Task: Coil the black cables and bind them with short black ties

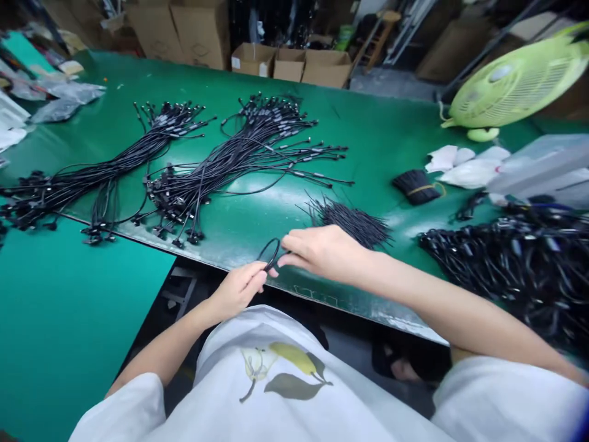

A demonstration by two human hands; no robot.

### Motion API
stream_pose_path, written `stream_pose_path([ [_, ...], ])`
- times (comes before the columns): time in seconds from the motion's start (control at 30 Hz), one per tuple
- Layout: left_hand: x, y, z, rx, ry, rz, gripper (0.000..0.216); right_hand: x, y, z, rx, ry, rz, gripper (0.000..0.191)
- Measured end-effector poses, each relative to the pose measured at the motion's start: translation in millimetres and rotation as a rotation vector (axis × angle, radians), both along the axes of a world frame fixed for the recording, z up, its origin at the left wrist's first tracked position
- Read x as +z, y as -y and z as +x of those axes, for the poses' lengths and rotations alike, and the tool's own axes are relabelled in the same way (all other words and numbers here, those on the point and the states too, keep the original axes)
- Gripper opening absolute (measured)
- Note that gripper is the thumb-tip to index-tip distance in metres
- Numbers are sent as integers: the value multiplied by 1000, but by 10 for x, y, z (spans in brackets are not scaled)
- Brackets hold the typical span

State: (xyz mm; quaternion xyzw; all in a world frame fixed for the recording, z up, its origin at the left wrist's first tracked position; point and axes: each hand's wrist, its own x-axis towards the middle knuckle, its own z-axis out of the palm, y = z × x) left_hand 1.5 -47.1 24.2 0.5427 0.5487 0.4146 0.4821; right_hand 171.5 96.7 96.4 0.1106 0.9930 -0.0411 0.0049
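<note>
A black cable (277, 241) is bent into a small loop above the front edge of the green table. My left hand (242, 287) is closed round the lower part of this loop, thumb against fingers. From the right, my right hand (322, 250) pinches at the loop's side; whatever lies between its fingertips is too small to make out. Just behind the right hand is a loose pile of thin black ties (354, 222). Two long bundles of black cables lie farther left, one in the middle (230, 156) and one at the left (124, 153).
Many coiled black cables (506, 264) are heaped at the right. Near them lie a banded black bundle (416, 187) and plastic bags (543, 169). A green fan (515, 83) stands at the back right. Cardboard boxes (326, 67) line the table's (386, 132) far side.
</note>
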Motion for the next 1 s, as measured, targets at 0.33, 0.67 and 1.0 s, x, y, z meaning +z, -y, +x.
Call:
stream_pose_path([
  [0.33, 328, 296, -601, 394, 1350, 100, 34, -533, -816, 575, -300, -325, -227, 38],
  [0.67, 94, 6, -166, 227, 363, 89, 27, -312, 247, 329, 178, 71, -397, 28],
  [1.0, 16, -103, 162, 177, 769, 5, 32, -829, 209, -163, -373, -662, -950, 29],
])
